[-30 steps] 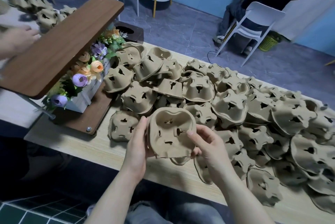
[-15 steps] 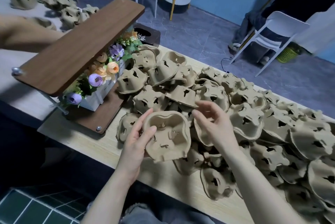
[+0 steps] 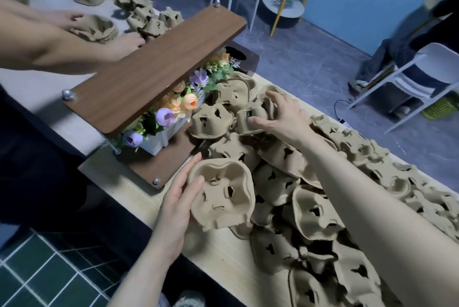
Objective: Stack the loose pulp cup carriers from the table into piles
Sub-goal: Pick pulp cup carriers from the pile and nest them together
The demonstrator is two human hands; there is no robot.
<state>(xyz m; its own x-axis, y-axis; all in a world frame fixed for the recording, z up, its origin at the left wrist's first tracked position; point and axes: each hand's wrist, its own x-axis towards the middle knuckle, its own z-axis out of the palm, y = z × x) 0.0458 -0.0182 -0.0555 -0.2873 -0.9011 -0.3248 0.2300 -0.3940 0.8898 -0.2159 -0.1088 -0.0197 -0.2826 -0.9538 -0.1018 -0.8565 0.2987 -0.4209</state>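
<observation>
A big heap of brown pulp cup carriers [image 3: 310, 210] covers the light wooden table [image 3: 223, 252]. My left hand [image 3: 178, 202] holds one carrier [image 3: 223, 195], hollow side up, by its left rim above the table's near edge. My right hand [image 3: 280, 113] reaches far into the heap and its fingers curl round a carrier [image 3: 250, 118] lying upside down next to the flower box.
A wooden shelf [image 3: 149, 68] on metal posts stands over a box of artificial flowers [image 3: 173, 113] at the table's left end. Beyond it another person's hands [image 3: 69, 23] handle carriers on a second table. White chairs [image 3: 417, 78] and a round side table [image 3: 283, 6] stand on the floor behind.
My right hand left the held carrier and stretched forward to a carrier near the flowers. My left hand now holds the first carrier alone. The view swung left.
</observation>
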